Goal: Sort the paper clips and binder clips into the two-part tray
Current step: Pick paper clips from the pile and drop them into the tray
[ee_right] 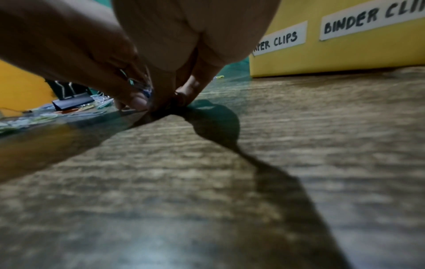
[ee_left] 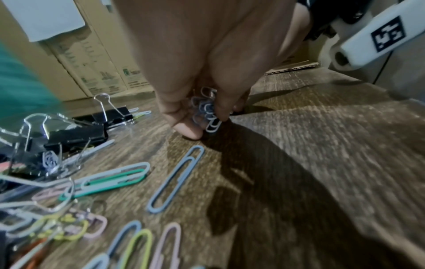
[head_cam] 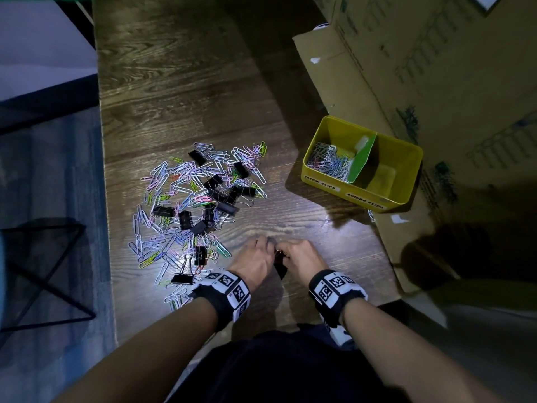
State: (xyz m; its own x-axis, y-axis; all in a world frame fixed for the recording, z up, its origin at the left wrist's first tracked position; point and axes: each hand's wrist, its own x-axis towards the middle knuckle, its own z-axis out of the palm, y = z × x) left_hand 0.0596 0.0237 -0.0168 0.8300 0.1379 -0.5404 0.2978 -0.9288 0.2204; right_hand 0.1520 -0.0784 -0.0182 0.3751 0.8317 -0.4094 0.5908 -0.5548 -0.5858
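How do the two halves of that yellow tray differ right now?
The paper clips compartment holds a heap of clips, while the binder clips compartment looks empty. The first sits on the tray's left, nearer the mixed pile; the second sits on the right, by the cardboard box. Their handwritten labels read differently. Both share the same yellow walls and a green divider.

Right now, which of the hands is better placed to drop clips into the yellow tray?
Right, probably. The right hand sits nearer the yellow tray, which stands to its right, but what it holds is hidden. The left hand grips a bunch of paper clips and would have to cross over.
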